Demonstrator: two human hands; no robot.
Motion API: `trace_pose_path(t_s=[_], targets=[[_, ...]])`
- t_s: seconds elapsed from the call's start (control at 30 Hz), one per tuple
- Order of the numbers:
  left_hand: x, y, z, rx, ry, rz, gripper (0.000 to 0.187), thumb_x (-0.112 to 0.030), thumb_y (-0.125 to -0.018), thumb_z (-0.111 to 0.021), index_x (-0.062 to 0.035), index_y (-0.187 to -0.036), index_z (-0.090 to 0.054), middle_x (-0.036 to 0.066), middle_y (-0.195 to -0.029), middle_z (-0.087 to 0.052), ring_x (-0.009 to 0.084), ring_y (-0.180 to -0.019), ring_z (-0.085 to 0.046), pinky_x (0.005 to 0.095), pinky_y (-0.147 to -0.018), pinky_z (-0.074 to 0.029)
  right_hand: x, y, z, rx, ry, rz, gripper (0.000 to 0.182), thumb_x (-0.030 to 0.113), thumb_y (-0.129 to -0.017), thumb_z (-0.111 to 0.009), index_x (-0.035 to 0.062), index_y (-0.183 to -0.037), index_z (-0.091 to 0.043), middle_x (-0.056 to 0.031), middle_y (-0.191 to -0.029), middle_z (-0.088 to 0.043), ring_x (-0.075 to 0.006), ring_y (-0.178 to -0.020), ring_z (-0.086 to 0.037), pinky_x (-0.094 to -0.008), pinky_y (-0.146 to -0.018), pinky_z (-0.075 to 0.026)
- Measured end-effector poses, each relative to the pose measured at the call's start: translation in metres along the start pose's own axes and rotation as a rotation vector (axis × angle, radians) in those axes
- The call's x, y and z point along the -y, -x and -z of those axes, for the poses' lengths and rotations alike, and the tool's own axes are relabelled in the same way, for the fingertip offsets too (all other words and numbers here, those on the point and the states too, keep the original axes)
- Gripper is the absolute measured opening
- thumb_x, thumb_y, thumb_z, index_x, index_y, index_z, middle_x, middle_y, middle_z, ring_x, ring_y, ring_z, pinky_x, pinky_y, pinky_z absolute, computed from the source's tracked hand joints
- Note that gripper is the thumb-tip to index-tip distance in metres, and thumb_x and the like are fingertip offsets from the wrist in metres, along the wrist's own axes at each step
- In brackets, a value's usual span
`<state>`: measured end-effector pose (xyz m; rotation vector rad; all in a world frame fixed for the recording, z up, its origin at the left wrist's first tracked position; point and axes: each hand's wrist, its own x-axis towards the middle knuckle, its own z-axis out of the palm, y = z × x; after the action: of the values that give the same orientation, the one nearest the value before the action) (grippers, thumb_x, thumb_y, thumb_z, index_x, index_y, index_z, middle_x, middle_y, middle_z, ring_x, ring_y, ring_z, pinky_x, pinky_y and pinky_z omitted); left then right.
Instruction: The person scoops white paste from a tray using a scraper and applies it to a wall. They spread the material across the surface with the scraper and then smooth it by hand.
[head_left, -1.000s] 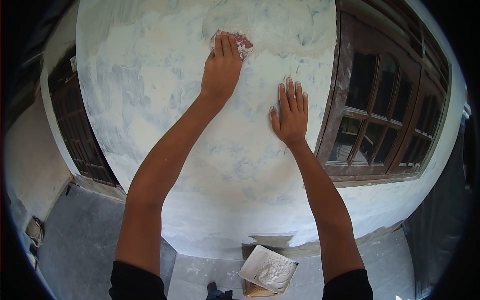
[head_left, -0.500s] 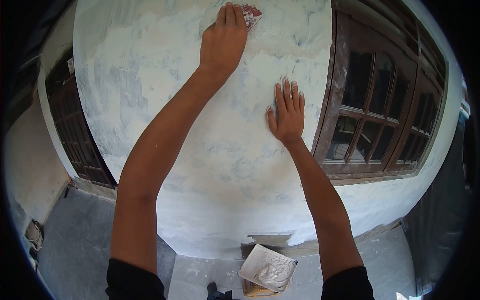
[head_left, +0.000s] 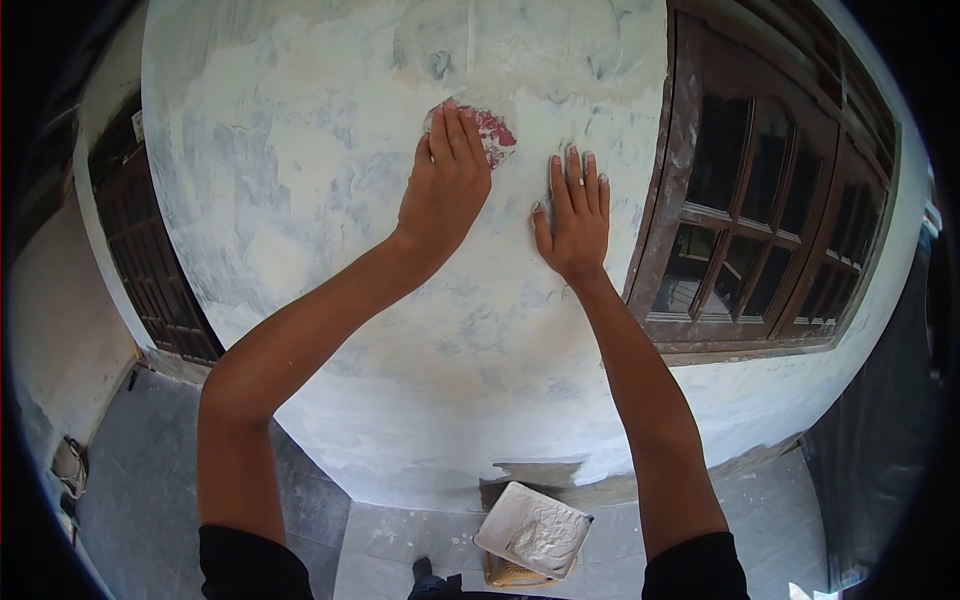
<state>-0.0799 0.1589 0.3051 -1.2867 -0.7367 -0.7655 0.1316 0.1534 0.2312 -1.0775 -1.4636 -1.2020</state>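
My left hand (head_left: 447,180) presses a ragged piece of red and white sanding sheet (head_left: 495,136) flat to the wall, its fingers together over the left part of it. The wall (head_left: 290,180) is whitish with patchy grey-blue smears. To the right, my right hand (head_left: 575,218) lies flat on the wall with its fingers spread and pale dust on the fingertips. It holds nothing.
A dark brown wooden window (head_left: 730,190) is at the right. A dark door (head_left: 150,250) stands at the left. Below, a tray of white paste (head_left: 545,533) rests on a woven stool (head_left: 510,573) on the grey floor (head_left: 385,545).
My left hand has moved down the wall with the red and white sheet, and my left elbow bends more. My right hand stays in nearly the same place.
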Motion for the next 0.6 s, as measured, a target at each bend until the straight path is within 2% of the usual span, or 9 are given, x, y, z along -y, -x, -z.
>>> trace_pose_path(t_s=[0.17,0.23,0.27,0.3,0.33,0.43,0.53,0.6], targets=[[0.035,-0.073,0.003,-0.085,0.062,0.177,0.053,-0.004,-0.081,-0.069,0.0128,-0.129,-0.057,0.031,-0.126,-0.062,0.0354,-0.117,-0.063,0.0323,-0.086,-0.058,0.000,0.000,0.000,0.001,0.005,-0.002,0.065,0.027,-0.088,-0.058,0.0069,-0.149,-0.045,-0.0192,-0.156,-0.038,-0.0402,-0.147,-0.031,-0.0575,-0.116,-0.026],[0.045,-0.104,-0.015,-0.234,0.199,0.331,0.041,-0.009,-0.090,-0.055,0.0087,-0.127,-0.057,0.024,-0.131,-0.060,0.0285,-0.121,-0.060,0.0303,-0.088,-0.057,-0.001,0.001,-0.001,-0.004,0.011,0.002,0.065,0.027,-0.088,-0.058,0.0071,-0.149,-0.045,-0.0190,-0.156,-0.039,-0.0400,-0.147,-0.031,-0.0575,-0.116,-0.026],[0.045,-0.109,-0.028,-0.236,0.200,0.329,0.041,-0.009,-0.090,-0.055,0.0087,-0.127,-0.057,0.024,-0.131,-0.060,0.0285,-0.121,-0.060,0.0303,-0.088,-0.057,0.000,0.001,-0.001,-0.006,0.013,0.001,0.065,0.027,-0.088,-0.058,0.0071,-0.149,-0.045,-0.0190,-0.156,-0.039,-0.0400,-0.147,-0.031,-0.0575,-0.116,-0.026],[0.043,-0.107,-0.042,-0.220,0.154,0.282,0.047,-0.007,-0.085,-0.062,0.0110,-0.128,-0.057,0.027,-0.129,-0.061,0.0317,-0.119,-0.062,0.0305,-0.086,-0.057,0.000,0.001,0.000,-0.004,0.011,-0.002,0.065,0.027,-0.088,-0.058,0.0071,-0.149,-0.045,-0.0190,-0.156,-0.039,-0.0400,-0.147,-0.031,-0.0575,-0.116,-0.026],[0.038,-0.103,-0.056,-0.203,0.107,0.236,0.053,-0.004,-0.080,-0.068,0.0133,-0.129,-0.057,0.031,-0.127,-0.062,0.0348,-0.117,-0.063,0.0307,-0.085,-0.058,0.000,0.001,0.000,-0.001,0.006,-0.002,0.065,0.027,-0.088,-0.058,0.0072,-0.149,-0.045,-0.0189,-0.156,-0.039,-0.0400,-0.147,-0.031,-0.0575,-0.116,-0.026],[0.010,-0.059,-0.042,-0.113,0.080,0.246,0.053,0.000,-0.081,-0.067,0.0139,-0.131,-0.054,0.031,-0.131,-0.058,0.0331,-0.121,-0.062,0.0279,-0.089,-0.058,-0.001,0.001,-0.001,-0.005,-0.015,-0.005,0.065,0.026,-0.088,-0.058,0.0072,-0.149,-0.045,-0.0187,-0.156,-0.039,-0.0399,-0.147,-0.031,-0.0574,-0.116,-0.026],[-0.026,0.009,-0.014,-0.010,0.141,0.164,0.053,0.000,-0.082,-0.067,0.0153,-0.130,-0.054,0.031,-0.132,-0.058,0.0354,-0.123,-0.060,0.0288,-0.089,-0.058,0.000,0.000,0.000,-0.008,-0.022,-0.001,0.065,0.026,-0.087,-0.058,0.0072,-0.149,-0.046,-0.0187,-0.156,-0.039,-0.0398,-0.147,-0.031,-0.0576,-0.116,-0.026],[-0.029,0.031,0.002,0.027,0.170,0.126,0.052,0.000,-0.082,-0.067,0.0158,-0.130,-0.054,0.031,-0.131,-0.058,0.0359,-0.124,-0.060,0.0293,-0.090,-0.058,0.000,0.001,0.001,-0.003,-0.021,0.000,0.065,0.026,-0.088,-0.058,0.0071,-0.149,-0.046,-0.0186,-0.156,-0.039,-0.0397,-0.147,-0.031,-0.0577,-0.116,-0.026]])
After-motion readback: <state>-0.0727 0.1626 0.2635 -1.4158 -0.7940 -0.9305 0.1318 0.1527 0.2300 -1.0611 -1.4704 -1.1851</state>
